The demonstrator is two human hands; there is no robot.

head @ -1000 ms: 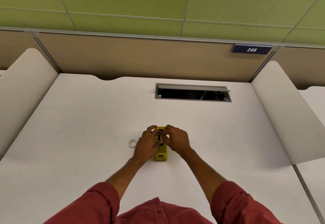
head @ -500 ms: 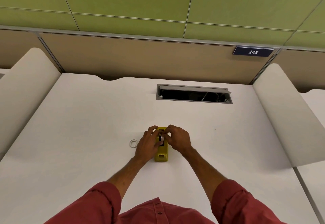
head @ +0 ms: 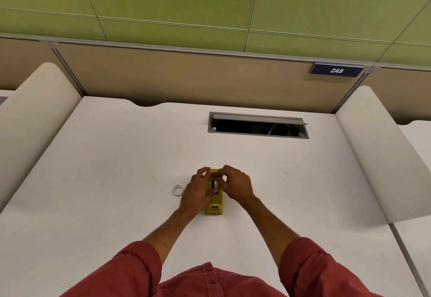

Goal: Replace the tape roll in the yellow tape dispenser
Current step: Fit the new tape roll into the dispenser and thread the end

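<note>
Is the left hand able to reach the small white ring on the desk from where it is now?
Probably yes. The white ring lies flat on the desk just left of the left hand, with only bare surface between. But that hand rests on the yellow dispenser and must let go first.

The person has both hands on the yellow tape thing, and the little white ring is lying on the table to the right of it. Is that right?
Almost. Both hands, left hand and right hand, are on the yellow tape dispenser, but the head view shows the white ring lying on the table to its left, not its right.
</note>
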